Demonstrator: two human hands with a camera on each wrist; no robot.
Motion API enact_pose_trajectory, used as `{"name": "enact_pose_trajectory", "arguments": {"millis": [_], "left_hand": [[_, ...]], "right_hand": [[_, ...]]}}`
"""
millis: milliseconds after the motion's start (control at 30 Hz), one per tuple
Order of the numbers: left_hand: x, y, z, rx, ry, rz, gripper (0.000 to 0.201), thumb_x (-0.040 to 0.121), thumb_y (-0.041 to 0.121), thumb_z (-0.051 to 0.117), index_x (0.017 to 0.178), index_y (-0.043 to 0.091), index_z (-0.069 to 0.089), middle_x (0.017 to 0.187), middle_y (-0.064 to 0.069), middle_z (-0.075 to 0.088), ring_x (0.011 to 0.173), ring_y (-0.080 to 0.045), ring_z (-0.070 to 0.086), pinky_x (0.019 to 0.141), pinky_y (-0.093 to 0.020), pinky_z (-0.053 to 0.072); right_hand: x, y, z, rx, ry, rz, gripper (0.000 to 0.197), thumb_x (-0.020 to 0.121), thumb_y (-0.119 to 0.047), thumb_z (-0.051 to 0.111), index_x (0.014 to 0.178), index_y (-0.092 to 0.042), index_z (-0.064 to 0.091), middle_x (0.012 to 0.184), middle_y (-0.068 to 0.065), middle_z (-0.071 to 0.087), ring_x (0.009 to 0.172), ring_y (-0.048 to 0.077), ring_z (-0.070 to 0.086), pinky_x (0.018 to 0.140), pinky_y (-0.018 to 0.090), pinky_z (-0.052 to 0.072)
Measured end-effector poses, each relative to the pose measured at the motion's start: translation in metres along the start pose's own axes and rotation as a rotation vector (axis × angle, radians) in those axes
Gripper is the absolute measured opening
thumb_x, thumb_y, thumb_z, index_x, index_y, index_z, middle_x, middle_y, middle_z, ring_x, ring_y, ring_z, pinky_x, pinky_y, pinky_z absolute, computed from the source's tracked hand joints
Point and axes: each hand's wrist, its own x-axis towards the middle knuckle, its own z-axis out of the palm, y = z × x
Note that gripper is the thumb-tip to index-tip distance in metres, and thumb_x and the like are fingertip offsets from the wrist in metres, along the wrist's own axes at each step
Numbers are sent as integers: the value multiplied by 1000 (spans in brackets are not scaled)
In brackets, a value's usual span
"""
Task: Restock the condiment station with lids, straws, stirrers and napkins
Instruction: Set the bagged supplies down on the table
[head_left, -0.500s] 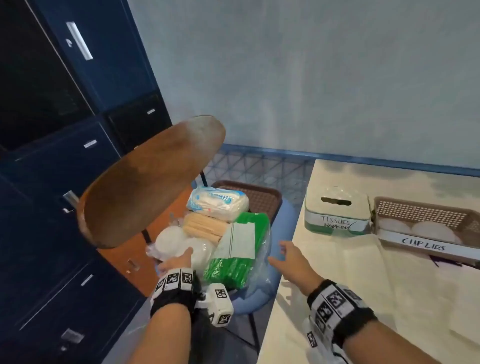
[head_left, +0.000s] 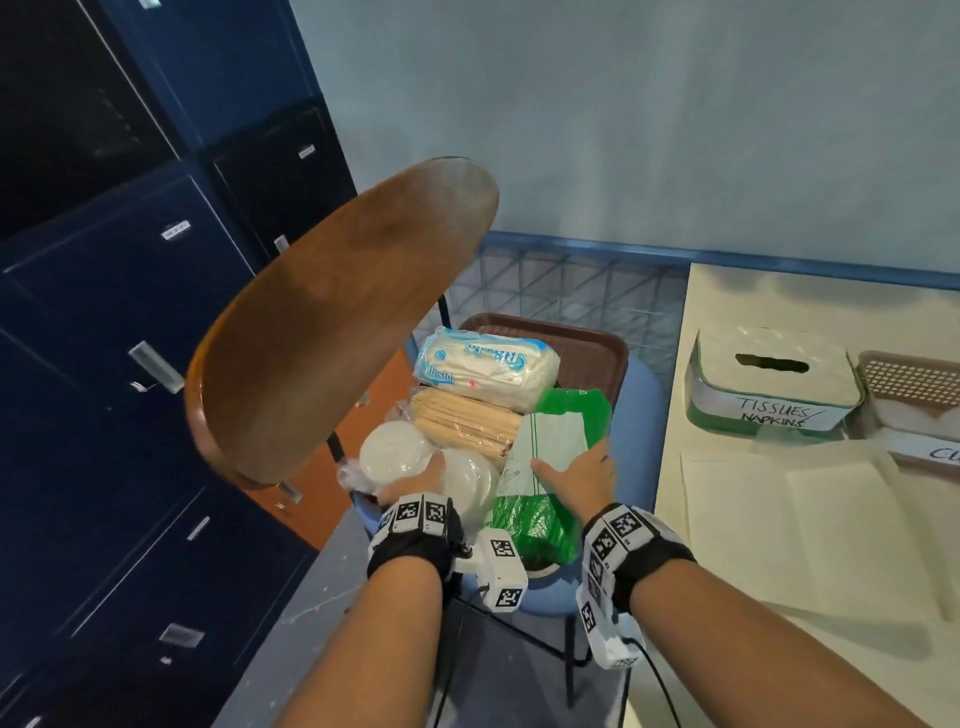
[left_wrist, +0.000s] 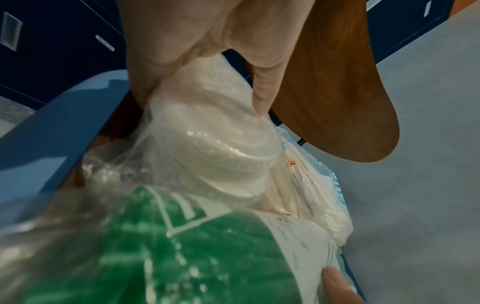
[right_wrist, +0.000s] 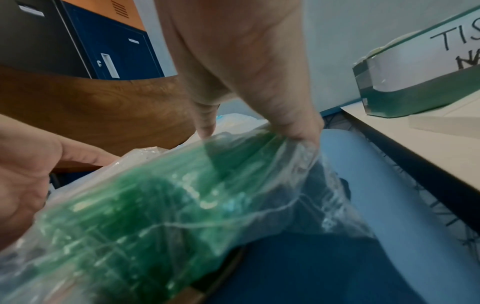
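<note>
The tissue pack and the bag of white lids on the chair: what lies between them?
In the head view, a bundle of wooden stirrers lies between the tissue pack and the lids.

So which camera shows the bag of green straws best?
The right wrist view: the straw bag fills the frame, with the right hand gripping its plastic. The head view shows the whole bag on the chair, but small. The left wrist view shows only a blurred end.

Blue chair seat (head_left: 644, 395) w/ brown tray (head_left: 587, 353) of packs.
</note>
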Motion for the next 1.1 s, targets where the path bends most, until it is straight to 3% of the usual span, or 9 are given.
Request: {"name": "enact_pose_trajectory", "arguments": {"millis": [167,400,467,567,667,767,867,933,1100], "left_hand": [[16,-2,-2,129,-28,28,102,67,61,70,137,-2,30,133,-16,47,115,-32,52,89,-33,42],[43,-5,0,91,-128,99,105,67,55,74,141,-1,25,137,-18,45,121,-34,47,103,-36,39],[48,-8,1,59,-136,138,102,69,48,75,142,0,23,140,-18,42,125,-33,44,106,-37,35],[53,-13,3,-28,-161,170,101,69,39,79,143,2,23,142,-17,39,127,-33,42,110,-38,33],[51,-18,3,-77,-186,163,101,65,40,81,141,2,28,140,-17,42,126,-33,44,110,-41,34],[43,-20,-1,-133,-170,157,97,66,39,81,139,-3,32,138,-17,47,125,-31,47,107,-36,38],[27,-19,-6,-190,-186,275,84,70,29,80,135,-3,39,135,-16,51,123,-27,50,106,-32,38],[14,-19,-12,-241,-201,349,76,73,23,78,135,0,41,134,-15,52,122,-27,51,107,-38,39],[-23,-16,-31,-308,-270,518,64,76,15,75,132,2,47,130,-13,56,119,-27,54,103,-43,43]], "right_hand": [[-4,-7,7,-135,65,69,113,71,-45,75,146,0,3,148,22,20,137,35,19,111,40,20],[-5,-7,12,-148,150,65,117,66,-45,79,146,1,7,143,23,25,133,36,25,110,42,24],[1,-5,13,-69,106,95,113,60,-48,82,142,0,21,139,22,34,129,36,35,108,44,33],[11,6,14,103,96,129,105,40,-52,84,124,0,45,124,15,55,111,32,55,93,46,49],[6,4,10,248,87,99,73,51,-32,87,109,-3,54,108,8,64,92,26,64,81,42,56],[-3,1,4,357,28,33,37,59,-14,82,90,-11,61,95,10,69,85,26,67,77,46,57],[-12,0,-6,458,-20,4,47,65,-8,77,101,-15,48,103,9,62,93,24,62,85,44,54],[-18,1,-14,503,-93,-32,51,72,-5,74,108,-16,41,102,6,57,96,24,59,86,40,52],[-31,11,-38,484,-173,-95,50,77,-8,71,114,-16,39,104,4,57,95,19,57,78,30,48]]}}
